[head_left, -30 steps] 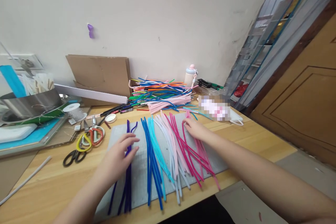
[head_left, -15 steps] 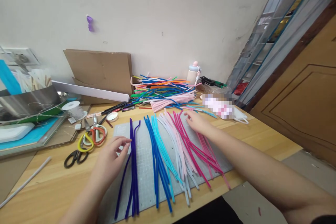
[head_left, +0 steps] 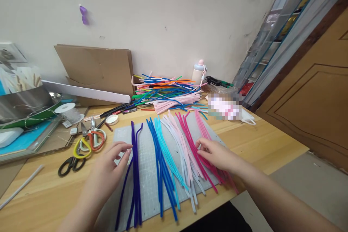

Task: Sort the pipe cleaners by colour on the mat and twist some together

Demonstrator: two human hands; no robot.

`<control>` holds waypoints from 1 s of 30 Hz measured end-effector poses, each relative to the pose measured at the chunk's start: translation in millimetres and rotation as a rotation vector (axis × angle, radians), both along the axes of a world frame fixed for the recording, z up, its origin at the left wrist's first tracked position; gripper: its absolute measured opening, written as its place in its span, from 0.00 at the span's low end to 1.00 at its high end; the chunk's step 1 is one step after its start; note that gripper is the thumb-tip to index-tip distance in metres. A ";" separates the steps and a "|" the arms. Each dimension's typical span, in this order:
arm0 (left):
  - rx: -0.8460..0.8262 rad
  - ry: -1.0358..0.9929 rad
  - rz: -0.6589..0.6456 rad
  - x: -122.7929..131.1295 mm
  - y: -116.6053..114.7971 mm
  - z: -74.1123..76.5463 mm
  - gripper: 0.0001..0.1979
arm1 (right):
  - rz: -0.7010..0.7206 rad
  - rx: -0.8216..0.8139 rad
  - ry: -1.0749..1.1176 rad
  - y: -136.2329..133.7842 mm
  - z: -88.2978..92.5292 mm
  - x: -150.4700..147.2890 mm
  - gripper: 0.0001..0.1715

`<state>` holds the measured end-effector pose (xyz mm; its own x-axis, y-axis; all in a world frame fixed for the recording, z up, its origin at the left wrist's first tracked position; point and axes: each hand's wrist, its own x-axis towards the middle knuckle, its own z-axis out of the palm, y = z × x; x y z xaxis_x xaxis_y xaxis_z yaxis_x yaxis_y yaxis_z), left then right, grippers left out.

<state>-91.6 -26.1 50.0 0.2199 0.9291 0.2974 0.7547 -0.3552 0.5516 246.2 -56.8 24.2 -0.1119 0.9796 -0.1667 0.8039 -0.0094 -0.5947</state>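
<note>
On a grey cutting mat [head_left: 148,174] lie fuzzy pipe cleaners grouped by colour. My left hand [head_left: 115,159] is at the purple pipe cleaners [head_left: 135,181], thumb and fingers apart, fingertips at their left edge. Further right are blue pipe cleaners [head_left: 160,166], turquoise ones [head_left: 169,156], and white and pale pink ones [head_left: 186,152]. My right hand [head_left: 214,154] is over the magenta pipe cleaners [head_left: 190,136] and pink ones [head_left: 202,125], its fingers loosely bent with a gap to the thumb. It hides part of these strands.
A mixed heap of pipe cleaners [head_left: 168,92] lies against the wall beside a bottle [head_left: 198,74]. Scissors [head_left: 83,148], a spool [head_left: 67,112] and a metal pot [head_left: 27,103] are on the left. Cardboard [head_left: 100,69] leans at the back; a blurred-out item [head_left: 225,107] lies right.
My right hand has come down toward me from the far ends of the magenta pipe cleaners to their middle. My left hand stays beside the purple ones. The view has shifted slightly.
</note>
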 end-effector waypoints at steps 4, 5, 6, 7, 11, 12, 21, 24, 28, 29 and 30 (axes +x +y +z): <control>0.007 0.008 0.005 -0.8 0.8 0.7 0.15 | -0.074 0.042 -0.051 -1.2 -6.6 6.8 0.07; 0.003 0.010 0.003 -0.7 0.5 0.9 0.15 | -0.088 0.061 -0.083 -1.3 -8.5 10.5 0.07; -0.001 0.014 0.000 -0.5 0.0 1.0 0.15 | -0.094 0.069 -0.117 -1.0 -9.9 14.6 0.07; -0.005 0.017 -0.002 -0.4 -0.5 1.0 0.15 | -0.097 0.060 -0.151 -0.4 -10.4 18.3 0.07; -0.005 0.011 -0.008 -0.5 -1.4 0.6 0.14 | -0.111 0.057 -0.224 4.4 -0.3 18.6 0.08; -0.004 0.007 -0.010 -0.7 -1.1 0.4 0.14 | -0.100 0.083 -0.223 6.3 4.8 13.6 0.08; 0.009 -0.015 0.047 -4.2 2.9 -0.9 0.14 | 0.000 0.099 -0.331 68.2 17.4 -40.6 0.11; -0.007 -0.022 0.050 -4.6 2.7 -1.5 0.14 | -0.038 0.034 -0.410 91.6 9.3 -43.9 0.15; -0.013 -0.027 0.044 -4.6 0.8 -0.7 0.14 | -0.036 -0.047 -0.470 108.0 5.1 -46.0 0.16; -0.013 -0.030 0.040 -4.3 0.0 0.0 0.14 | -0.035 -0.064 -0.478 110.3 5.0 -47.0 0.16; -0.014 -0.033 0.035 -4.0 -0.8 0.8 0.14 | -0.035 -0.081 -0.483 112.3 5.1 -48.4 0.16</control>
<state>-95.6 -26.9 50.7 0.1778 0.9401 0.2909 0.7477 -0.3212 0.5811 197.8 55.6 29.3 0.0299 0.9631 -0.2674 0.9860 -0.0724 -0.1504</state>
